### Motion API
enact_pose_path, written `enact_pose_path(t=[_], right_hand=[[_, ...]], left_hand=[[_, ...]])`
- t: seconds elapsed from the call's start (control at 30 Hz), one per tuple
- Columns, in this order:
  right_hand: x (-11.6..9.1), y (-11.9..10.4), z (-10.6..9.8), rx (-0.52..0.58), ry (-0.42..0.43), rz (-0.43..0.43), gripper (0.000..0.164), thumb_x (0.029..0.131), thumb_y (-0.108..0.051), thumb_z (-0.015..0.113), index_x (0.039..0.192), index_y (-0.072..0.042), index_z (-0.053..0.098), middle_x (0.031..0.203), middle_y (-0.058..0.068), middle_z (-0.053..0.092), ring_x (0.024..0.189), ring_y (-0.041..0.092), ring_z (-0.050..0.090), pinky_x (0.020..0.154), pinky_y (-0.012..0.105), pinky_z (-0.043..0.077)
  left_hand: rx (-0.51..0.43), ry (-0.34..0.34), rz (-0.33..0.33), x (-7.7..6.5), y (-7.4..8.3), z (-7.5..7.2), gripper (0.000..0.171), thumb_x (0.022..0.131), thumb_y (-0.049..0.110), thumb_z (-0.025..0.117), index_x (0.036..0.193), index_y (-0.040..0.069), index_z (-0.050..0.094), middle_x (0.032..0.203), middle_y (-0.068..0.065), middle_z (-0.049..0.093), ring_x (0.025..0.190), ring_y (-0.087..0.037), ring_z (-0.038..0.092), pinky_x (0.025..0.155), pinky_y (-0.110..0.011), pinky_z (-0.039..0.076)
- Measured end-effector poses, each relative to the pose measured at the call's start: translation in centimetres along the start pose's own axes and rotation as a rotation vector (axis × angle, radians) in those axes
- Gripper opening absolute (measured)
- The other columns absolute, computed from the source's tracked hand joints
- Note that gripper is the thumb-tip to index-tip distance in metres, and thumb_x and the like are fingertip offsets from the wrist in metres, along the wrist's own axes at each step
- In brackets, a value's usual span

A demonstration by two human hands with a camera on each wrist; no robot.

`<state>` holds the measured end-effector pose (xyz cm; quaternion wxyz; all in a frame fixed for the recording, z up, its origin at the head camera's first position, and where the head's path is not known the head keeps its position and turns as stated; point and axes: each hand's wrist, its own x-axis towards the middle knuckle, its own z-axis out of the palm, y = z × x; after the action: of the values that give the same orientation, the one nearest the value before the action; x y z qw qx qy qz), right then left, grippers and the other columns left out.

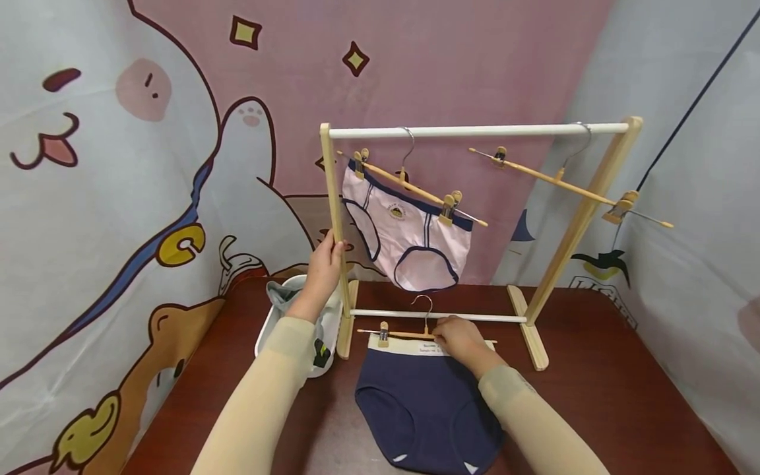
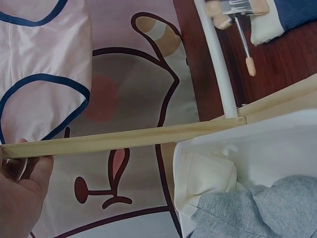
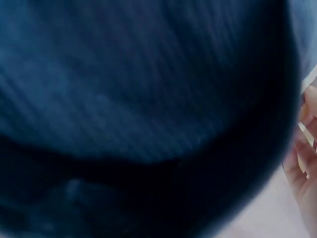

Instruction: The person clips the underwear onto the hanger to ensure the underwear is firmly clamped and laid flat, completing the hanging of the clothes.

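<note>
In the head view my left hand (image 1: 323, 270) grips the left post (image 1: 334, 198) of a wooden clothes rack, and its fingers show behind that post in the left wrist view. My right hand (image 1: 464, 340) pinches a wooden clip hanger (image 1: 410, 334) near its middle, beside the metal hook. From this hanger's clips hang navy underpants (image 1: 424, 402) with a white waistband, low in front of the rack. Dark blue cloth (image 3: 138, 89) fills most of the right wrist view. Pink underpants (image 1: 410, 231) with navy trim hang from another hanger on the rack's top rail.
Toward the rail's right end hangs a clip hanger (image 1: 546, 177) with no garment. Left of the rack, a white basin (image 2: 282, 134) contains grey cloth (image 2: 247, 208). The rack's feet (image 1: 528, 330) stand on a dark red table (image 1: 605, 396), before a cartoon-printed curtain (image 1: 463, 59).
</note>
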<state>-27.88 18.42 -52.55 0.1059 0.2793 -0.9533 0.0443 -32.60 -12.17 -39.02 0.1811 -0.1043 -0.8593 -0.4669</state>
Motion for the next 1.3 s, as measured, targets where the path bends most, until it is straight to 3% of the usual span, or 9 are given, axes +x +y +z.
enact_pose_path(t=[0.23, 0.37, 0.47, 0.6, 0.77, 0.87, 1.0, 1.2, 1.3], right_hand=[[0.3, -0.4, 0.3, -0.115, 0.029, -0.009, 0.02, 0.076, -0.01, 0.07, 0.06, -0.02, 0.062, 0.071, -0.004, 0.06, 0.069, 0.02, 0.058, 0.061, 0.036, 0.047], [0.3, -0.6, 0.5, -0.112, 0.04, 0.001, 0.019, 0.076, -0.007, 0.069, 0.061, -0.017, 0.063, 0.072, 0.0, 0.061, 0.071, 0.023, 0.058, 0.062, 0.039, 0.047], [0.0, -0.7, 0.2, -0.079, 0.007, 0.038, 0.002, 0.081, -0.013, 0.07, 0.08, -0.013, 0.072, 0.088, 0.004, 0.068, 0.085, 0.026, 0.062, 0.073, 0.043, 0.049], [-0.6, -0.1, -1.1, 0.031, 0.029, 0.108, 0.025, 0.085, -0.019, 0.069, 0.108, -0.011, 0.071, 0.106, 0.008, 0.069, 0.101, 0.029, 0.062, 0.085, 0.046, 0.049], [-1.9, 2.5, -2.7, 0.233, 0.122, 0.236, 0.022, 0.087, -0.014, 0.066, 0.106, -0.004, 0.07, 0.102, 0.013, 0.068, 0.095, 0.033, 0.062, 0.081, 0.048, 0.049], [-3.0, 4.2, -3.1, 0.297, 0.069, 0.334, 0.024, 0.087, -0.017, 0.067, 0.106, -0.004, 0.07, 0.104, 0.014, 0.067, 0.095, 0.034, 0.062, 0.08, 0.049, 0.049], [-4.1, 5.4, -2.6, 0.352, -0.024, 0.385, 0.025, 0.086, -0.022, 0.069, 0.105, -0.006, 0.07, 0.102, 0.012, 0.067, 0.094, 0.031, 0.062, 0.08, 0.049, 0.048], [-3.9, 5.0, -1.8, 0.313, -0.011, 0.412, 0.029, 0.086, -0.021, 0.069, 0.109, -0.005, 0.068, 0.098, 0.01, 0.068, 0.088, 0.029, 0.063, 0.076, 0.05, 0.046], [-3.8, 4.8, -1.7, 0.277, -0.019, 0.423, 0.021, 0.085, -0.021, 0.069, 0.101, -0.007, 0.07, 0.093, 0.009, 0.067, 0.082, 0.025, 0.063, 0.071, 0.045, 0.047]], left_hand=[[-0.006, -0.001, 0.001, 0.0, 0.0, 0.1, 0.034, 0.102, 0.025, 0.037, 0.132, 0.013, 0.046, 0.12, -0.014, 0.062, 0.112, -0.028, 0.059, 0.089, -0.043, 0.051], [-0.005, -0.001, 0.005, 0.0, 0.0, 0.0, 0.036, 0.102, 0.026, 0.037, 0.134, 0.011, 0.045, 0.121, -0.014, 0.062, 0.113, -0.028, 0.059, 0.09, -0.044, 0.05], [-0.004, -0.001, 0.005, 0.0, 0.0, 0.0, 0.037, 0.102, 0.027, 0.036, 0.135, 0.011, 0.044, 0.121, -0.014, 0.062, 0.112, -0.028, 0.059, 0.09, -0.043, 0.05], [-0.007, -0.008, 0.003, 0.0, 0.0, 0.1, 0.038, 0.102, 0.027, 0.036, 0.137, 0.011, 0.043, 0.121, -0.014, 0.061, 0.112, -0.028, 0.059, 0.09, -0.043, 0.05], [0.002, 0.0, 0.005, 0.1, 0.0, 0.1, 0.035, 0.102, 0.027, 0.036, 0.133, 0.013, 0.045, 0.119, -0.014, 0.062, 0.11, -0.027, 0.06, 0.089, -0.043, 0.051], [0.008, 0.006, 0.0, 0.1, 0.1, 0.0, 0.034, 0.102, 0.027, 0.036, 0.131, 0.013, 0.047, 0.118, -0.013, 0.063, 0.109, -0.027, 0.06, 0.089, -0.042, 0.051], [0.002, 0.003, -0.007, 0.0, 0.2, 0.0, 0.036, 0.102, 0.028, 0.036, 0.133, 0.013, 0.046, 0.119, -0.013, 0.062, 0.11, -0.027, 0.06, 0.089, -0.042, 0.051], [-0.003, 0.001, -0.01, 0.0, 0.1, 0.0, 0.037, 0.102, 0.029, 0.035, 0.135, 0.014, 0.044, 0.121, -0.013, 0.062, 0.111, -0.027, 0.06, 0.09, -0.043, 0.051], [-0.005, -0.003, -0.013, 0.0, 0.1, 0.1, 0.038, 0.102, 0.029, 0.036, 0.136, 0.013, 0.044, 0.121, -0.013, 0.062, 0.111, -0.027, 0.059, 0.09, -0.043, 0.051]])
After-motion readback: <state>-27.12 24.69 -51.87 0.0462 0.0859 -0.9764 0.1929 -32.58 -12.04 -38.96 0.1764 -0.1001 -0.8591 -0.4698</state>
